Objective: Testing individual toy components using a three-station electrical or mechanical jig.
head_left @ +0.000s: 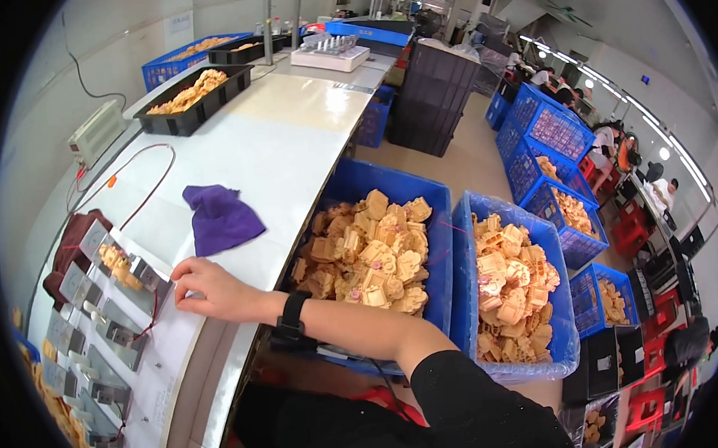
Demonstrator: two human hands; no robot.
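My right hand (222, 290) reaches in from the right over the white table's near edge, a black band on its wrist. Its fingers are loosely curled, with a gap between the tips, and nothing shows in them. Just left of the fingertips is a row of metal fixtures (119, 334) with white knobs and thin red wires. On the farthest fixture sits a tan moulded plastic piece (119, 266). A purple cloth (221, 219) lies on the table beyond my hand. My left hand is out of view.
Blue bins (447, 212) of tan pieces stand beside the table, below my forearm. A black tray (170, 120) of pieces and a beige power box (97, 133) sit farther back. Blue crates (551, 223) line the aisle, with people seated beyond. A dark cloth (76, 256) lies behind the fixtures.
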